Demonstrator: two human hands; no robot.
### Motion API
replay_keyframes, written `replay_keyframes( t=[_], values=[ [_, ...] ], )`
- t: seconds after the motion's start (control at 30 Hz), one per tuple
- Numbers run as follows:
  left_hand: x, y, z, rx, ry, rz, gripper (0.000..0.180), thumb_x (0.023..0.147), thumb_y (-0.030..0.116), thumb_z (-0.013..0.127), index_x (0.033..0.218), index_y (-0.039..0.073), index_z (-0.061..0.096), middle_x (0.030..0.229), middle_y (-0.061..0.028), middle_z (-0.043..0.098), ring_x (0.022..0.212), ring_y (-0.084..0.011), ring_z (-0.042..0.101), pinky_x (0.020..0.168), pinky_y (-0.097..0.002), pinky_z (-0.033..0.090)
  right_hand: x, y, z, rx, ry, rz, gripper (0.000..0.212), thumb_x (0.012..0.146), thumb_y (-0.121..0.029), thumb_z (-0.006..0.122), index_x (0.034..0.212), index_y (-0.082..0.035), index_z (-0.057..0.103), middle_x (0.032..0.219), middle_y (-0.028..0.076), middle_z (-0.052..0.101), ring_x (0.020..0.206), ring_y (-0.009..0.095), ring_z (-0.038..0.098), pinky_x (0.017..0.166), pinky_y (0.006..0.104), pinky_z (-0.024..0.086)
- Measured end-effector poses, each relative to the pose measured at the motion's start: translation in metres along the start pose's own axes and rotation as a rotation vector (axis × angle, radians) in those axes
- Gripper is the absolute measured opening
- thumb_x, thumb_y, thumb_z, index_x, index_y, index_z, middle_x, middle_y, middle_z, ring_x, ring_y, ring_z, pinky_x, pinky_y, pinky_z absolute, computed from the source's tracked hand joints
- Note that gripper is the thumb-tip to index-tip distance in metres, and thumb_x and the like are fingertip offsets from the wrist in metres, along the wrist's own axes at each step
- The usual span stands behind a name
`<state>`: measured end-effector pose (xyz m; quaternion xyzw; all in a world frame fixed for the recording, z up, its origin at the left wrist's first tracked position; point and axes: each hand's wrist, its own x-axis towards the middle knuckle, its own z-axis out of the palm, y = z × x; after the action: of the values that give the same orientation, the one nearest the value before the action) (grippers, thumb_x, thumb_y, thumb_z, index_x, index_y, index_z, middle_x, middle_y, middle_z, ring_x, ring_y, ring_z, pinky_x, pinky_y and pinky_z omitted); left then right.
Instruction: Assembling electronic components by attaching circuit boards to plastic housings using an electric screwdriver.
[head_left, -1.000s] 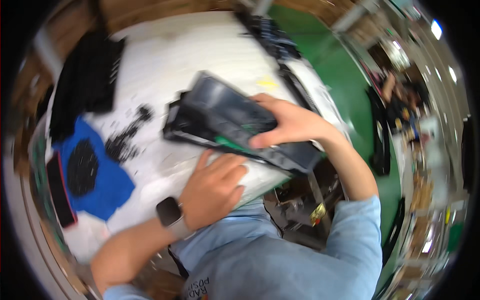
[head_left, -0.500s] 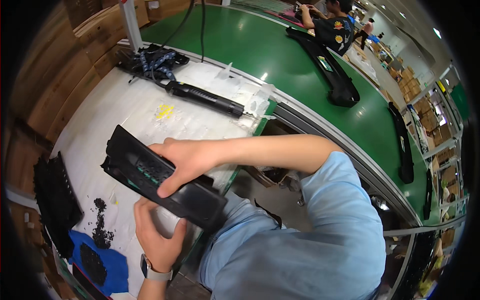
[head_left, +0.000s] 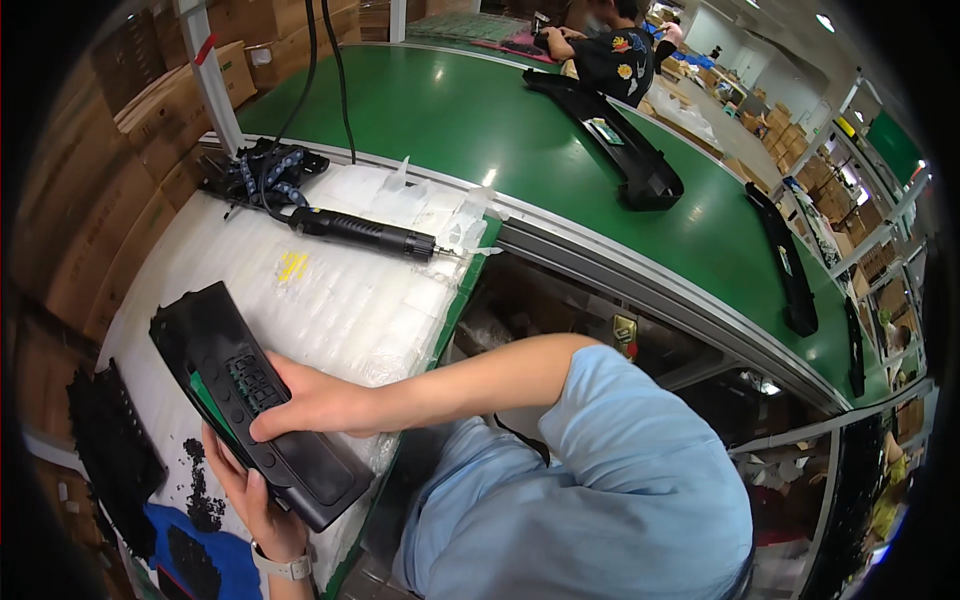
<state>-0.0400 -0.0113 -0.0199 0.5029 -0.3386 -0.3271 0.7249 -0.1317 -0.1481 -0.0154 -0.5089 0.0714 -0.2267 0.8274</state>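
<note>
Both my hands hold a long black plastic housing point(head_left: 212, 330) over the near side of the white-covered bench. It has rectangular openings, a row of round buttons, and a strip of green circuit board along one long edge. My right hand point(head_left: 315, 395) grips it from above, thumb pressed on the face beside the buttons. Wearing a pale-strapped watch, my left hand point(head_left: 255, 500) supports the lower edge, its fingers along the side with the green strip and partly hidden beneath. Small loose black pieces, apparently screws point(head_left: 203, 490), lie in a trail just left of that hand.
A black electric screwdriver point(head_left: 365, 233) lies across the bench, near small yellow pieces point(head_left: 292, 266). Dark parts point(head_left: 112, 430) and a blue sheet point(head_left: 232, 560) are on the left. Beyond runs a green conveyor point(head_left: 430, 100) carrying long black covers point(head_left: 650, 170); another person point(head_left: 612, 60) works past it.
The housing has turned so its buttoned face shows more, and it sits lower and further left. My left hand has closed in along its lower edge. The view has shifted.
</note>
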Motion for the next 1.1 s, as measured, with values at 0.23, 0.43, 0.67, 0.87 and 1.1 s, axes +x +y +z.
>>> replay_keyframes(
  t=[0.23, 0.43, 0.67, 0.87, 1.1],
  values=[
    [-0.007, -0.007, 0.003, 0.255, -0.052, 0.141, 0.09, 0.085, 0.054, 0.05, 0.147, 0.001, 0.012, 0.143, -0.0181, 0.031, 0.132, -0.0282, 0.033, 0.11, -0.0384, 0.023, -0.016, 0.001, 0.0, 0.354, -0.119, 0.043, 0.06, 0.077, -0.004, 0.066, 0.131, -0.002, 0.041, 0.116, 0.009, 0.055, 0.109, 0.019, 0.053, 0.095, 0.0318, 0.044],
    [-0.006, -0.005, 0.004, 0.483, -0.198, 0.233, 0.101, 0.082, 0.071, 0.045, 0.146, -0.002, 0.016, 0.146, -0.0202, 0.029, 0.135, -0.0298, 0.03, 0.112, -0.0415, 0.021, -0.036, -0.008, -0.005, 0.481, 0.007, 0.004, 0.063, 0.074, -0.007, 0.067, 0.131, -0.001, 0.043, 0.113, 0.012, 0.059, 0.103, 0.022, 0.059, 0.091, 0.0343, 0.049],
    [-0.002, -0.002, 0.002, 0.524, -0.35, 0.23, 0.068, 0.091, 0.038, 0.051, 0.139, -0.006, 0.033, 0.143, -0.0214, 0.038, 0.117, -0.0316, 0.053, 0.104, -0.0421, 0.035, -0.077, -0.104, -0.083, 0.311, 0.473, -0.009, 0.02, 0.074, -0.017, 0.069, 0.089, -0.005, 0.065, 0.085, 0.013, 0.068, 0.073, 0.026, 0.066, 0.073, 0.0434, 0.055],
    [0.001, -0.008, -0.002, 0.394, -0.22, 0.071, 0.038, 0.083, 0.006, 0.057, 0.119, -0.002, 0.051, 0.127, -0.0165, 0.051, 0.1, -0.0239, 0.06, 0.096, -0.036, 0.042, -0.084, -0.198, -0.27, -0.305, 0.849, 0.005, 0.026, 0.073, -0.019, 0.074, 0.09, -0.003, 0.064, 0.083, 0.009, 0.069, 0.067, 0.02, 0.067, 0.067, 0.0355, 0.058],
    [0.003, 0.002, -0.008, 0.597, -0.315, 0.232, 0.018, 0.08, -0.001, 0.06, 0.098, -0.001, 0.062, 0.101, -0.0133, 0.064, 0.092, -0.0222, 0.064, 0.084, -0.0308, 0.048, -0.096, -0.242, -0.389, -1.916, 1.534, 0.05, 0.063, 0.064, -0.041, 0.076, 0.121, -0.019, 0.063, 0.105, 0.016, 0.064, 0.098, 0.034, 0.062, 0.085, 0.045, 0.05]
  ],
)
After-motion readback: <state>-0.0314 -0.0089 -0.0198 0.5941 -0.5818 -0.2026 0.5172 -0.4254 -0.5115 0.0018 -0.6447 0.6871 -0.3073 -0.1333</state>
